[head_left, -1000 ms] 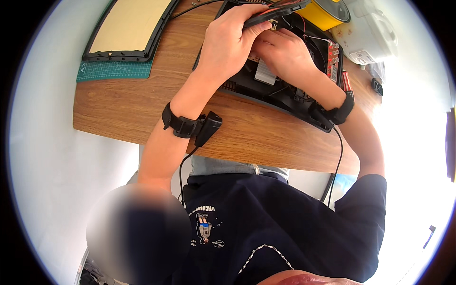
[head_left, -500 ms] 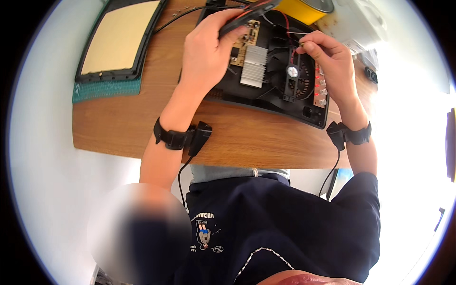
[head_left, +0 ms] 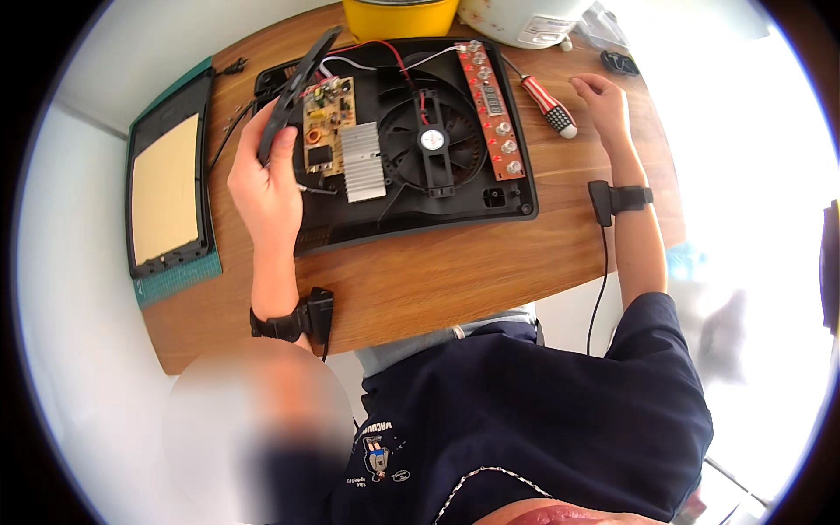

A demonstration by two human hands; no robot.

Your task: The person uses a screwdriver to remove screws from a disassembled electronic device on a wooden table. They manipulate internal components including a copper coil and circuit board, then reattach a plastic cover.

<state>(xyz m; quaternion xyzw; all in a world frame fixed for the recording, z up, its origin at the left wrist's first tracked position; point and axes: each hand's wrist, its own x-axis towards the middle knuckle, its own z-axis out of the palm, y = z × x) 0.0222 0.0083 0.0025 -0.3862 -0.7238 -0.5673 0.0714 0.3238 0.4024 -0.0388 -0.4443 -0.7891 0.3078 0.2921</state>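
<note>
My left hand (head_left: 269, 192) is closed on the edge of a thin black disc-shaped part (head_left: 287, 105), perhaps an induction coil, tilted nearly edge-on above the left end of an opened black appliance base (head_left: 350, 229). Wires run beside this part. In the base sit a circuit board (head_left: 329, 131), a silver heat sink (head_left: 362, 162), a fan (head_left: 432, 138) and a narrow board with red lights (head_left: 495, 122). My right hand (head_left: 607, 109) is off the base, beyond a screwdriver (head_left: 551, 107) with a striped handle. Its fingertips are pinched; whatever they hold is too small to make out.
A black-framed panel with a cream inner sheet (head_left: 168, 188) lies on a green mat (head_left: 179, 282) at the left. Behind the base stand a yellow container (head_left: 398, 19) and a white vessel (head_left: 525, 19). A small black object (head_left: 619, 62) lies at the back right.
My right hand has moved away from the base to the right, uncovering the light board and screwdriver. My left hand, still gripping the black disc-shaped part, has shifted left. The view has also shifted.
</note>
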